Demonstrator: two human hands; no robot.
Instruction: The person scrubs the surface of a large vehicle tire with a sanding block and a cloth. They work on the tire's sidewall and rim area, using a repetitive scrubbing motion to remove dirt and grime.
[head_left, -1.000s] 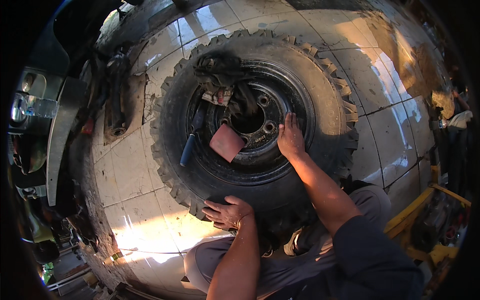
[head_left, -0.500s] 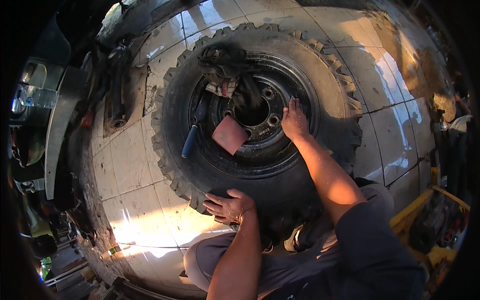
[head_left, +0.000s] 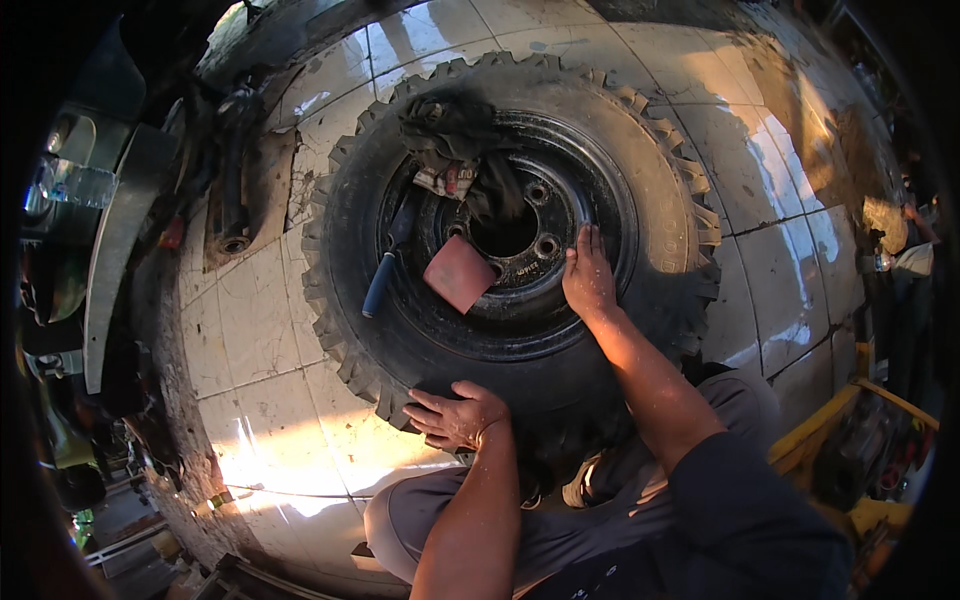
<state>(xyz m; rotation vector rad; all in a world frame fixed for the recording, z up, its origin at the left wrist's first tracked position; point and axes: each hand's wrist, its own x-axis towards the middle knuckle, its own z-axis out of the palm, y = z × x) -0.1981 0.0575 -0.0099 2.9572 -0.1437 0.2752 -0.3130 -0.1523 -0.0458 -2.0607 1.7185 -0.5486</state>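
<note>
A large knobby tyre (head_left: 660, 210) on a black steel wheel rim (head_left: 520, 335) lies flat before me. My right hand (head_left: 590, 275) lies on the right inner side of the rim, fingers stretched out; whether anything is under them is hidden. With fingers spread, my left hand (head_left: 460, 415) rests on the tyre's near-left edge. A reddish square of what looks like sandpaper (head_left: 460, 275) sits on the rim by the hub hole (head_left: 505, 238). Left of it, a blue-handled tool (head_left: 379, 285) leans across the rim. A dark crumpled cloth (head_left: 445, 135) lies over the far-left rim.
Tiled floor (head_left: 790, 290) with wet, shiny patches surrounds the tyre. On the left are a dark metal shaft-like part (head_left: 234, 195), a curved grey panel (head_left: 110, 260) and a clear plastic bottle (head_left: 80, 182). A yellow metal frame (head_left: 815, 425) holding dark items stands at right.
My right hand has slid a short way toward me along the rim. The left hand stays on the tyre edge.
</note>
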